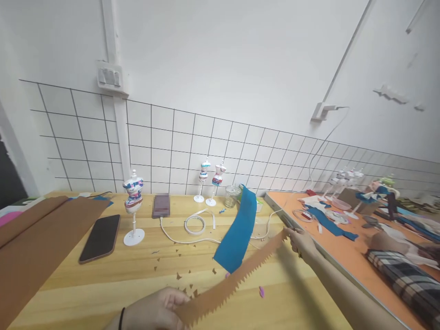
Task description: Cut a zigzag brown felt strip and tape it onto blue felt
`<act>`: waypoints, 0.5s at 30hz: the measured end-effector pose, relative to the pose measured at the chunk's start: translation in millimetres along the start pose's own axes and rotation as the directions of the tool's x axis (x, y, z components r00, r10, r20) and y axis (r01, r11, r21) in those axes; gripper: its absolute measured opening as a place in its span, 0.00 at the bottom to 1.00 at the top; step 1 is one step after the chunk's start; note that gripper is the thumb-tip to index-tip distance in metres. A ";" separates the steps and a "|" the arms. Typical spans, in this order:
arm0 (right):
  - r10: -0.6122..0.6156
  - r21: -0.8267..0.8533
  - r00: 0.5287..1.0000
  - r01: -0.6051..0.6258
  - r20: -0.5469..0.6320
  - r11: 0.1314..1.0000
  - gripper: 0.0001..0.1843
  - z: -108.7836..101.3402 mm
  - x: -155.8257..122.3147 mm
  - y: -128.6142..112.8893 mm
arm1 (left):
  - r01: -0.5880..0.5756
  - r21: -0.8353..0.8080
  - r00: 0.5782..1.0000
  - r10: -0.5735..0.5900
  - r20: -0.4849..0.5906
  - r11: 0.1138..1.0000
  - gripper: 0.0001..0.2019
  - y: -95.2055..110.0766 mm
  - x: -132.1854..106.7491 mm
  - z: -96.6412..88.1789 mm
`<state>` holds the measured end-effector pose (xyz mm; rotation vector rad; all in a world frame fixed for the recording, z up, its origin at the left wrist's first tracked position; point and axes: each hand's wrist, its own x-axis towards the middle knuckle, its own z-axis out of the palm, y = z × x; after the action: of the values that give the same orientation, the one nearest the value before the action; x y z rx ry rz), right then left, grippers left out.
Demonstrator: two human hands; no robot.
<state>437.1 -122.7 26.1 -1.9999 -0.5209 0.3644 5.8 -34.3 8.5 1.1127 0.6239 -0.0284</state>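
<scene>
So yeah, left hand (156,309) pinching one end of a jagged brown strip (234,280), right hand (302,243) pinching the other, strip slanting from the surface's (85,288) near edge toward its right edge, blue cloth (240,229) just behind.

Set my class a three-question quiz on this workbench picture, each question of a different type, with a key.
1. True or false: the left hand and the right hand both hold the brown strip.

2. Which thing lies to the left of the front dress form in the picture?
A) glass jar
B) phone
C) white tape roll

3. Fill in: the black wristband is worn on the ____ wrist.

Key: 1. True. 2. B. 3. left.
</scene>
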 end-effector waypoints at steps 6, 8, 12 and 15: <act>0.153 -0.304 0.987 -0.131 0.048 0.944 0.15 -26.4 -0.6 27.6 | 0.019 0.073 1.000 -0.018 -0.019 0.997 0.18 -11.4 10.9 -9.1; 0.160 -0.377 0.985 -0.128 0.057 0.917 0.15 -32.3 -2.0 34.1 | 0.020 0.134 1.000 -0.018 -0.015 0.991 0.16 -14.5 14.4 -10.3; 0.145 -0.483 0.986 -0.090 0.077 0.871 0.15 -39.8 0.6 45.8 | 0.033 0.236 0.997 -0.016 -0.074 0.971 0.16 -16.1 15.8 -9.0; 0.106 -0.545 0.991 -0.043 0.085 0.838 0.14 -43.7 7.0 53.8 | 0.064 0.281 0.995 -0.039 -0.094 0.957 0.16 -11.1 11.7 -4.4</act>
<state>474.4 -174.4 -1.9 -2.5681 -0.6737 0.4101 9.9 -32.4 -7.7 1.3813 0.7437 -0.1173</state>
